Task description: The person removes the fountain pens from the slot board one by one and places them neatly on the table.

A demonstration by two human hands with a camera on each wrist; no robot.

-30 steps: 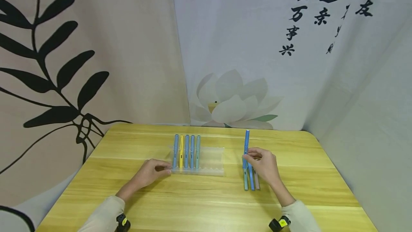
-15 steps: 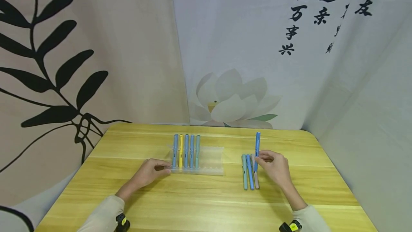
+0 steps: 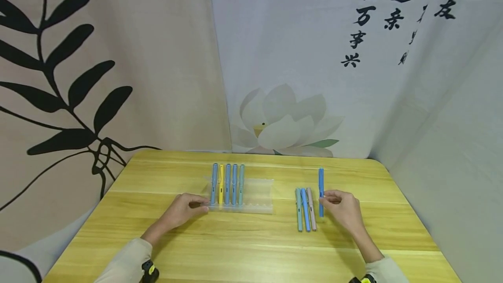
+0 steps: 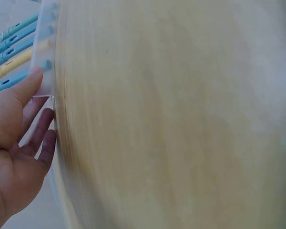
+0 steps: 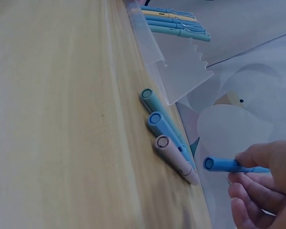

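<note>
My right hand (image 3: 343,208) pinches a blue pen (image 3: 321,187) between thumb and fingers, just right of three pens on the table. Those three lie side by side: a green pen (image 3: 299,211), a blue pen (image 3: 305,211) and a greyish-pink pen (image 3: 311,211). In the right wrist view the held pen (image 5: 221,165) appears raised off the tabletop. Farther left, a clear plastic pen rack (image 3: 259,195) bears several pens, blue, yellow (image 3: 222,182) and green, in its left part. My left hand (image 3: 182,211) grips the rack's left end, its thumb (image 4: 31,86) on the front edge.
The wooden table (image 3: 251,248) has a far edge against a curtain (image 3: 177,77) printed with plants and writing. The rack's right part, with notches along it, holds no pens. A dark strap-like curve (image 3: 23,261) shows at the lower left.
My right hand has moved right with the blue pen, from over the green pen, across the lying pens, to beyond the greyish-pink one. My left hand and the rack have stayed put.
</note>
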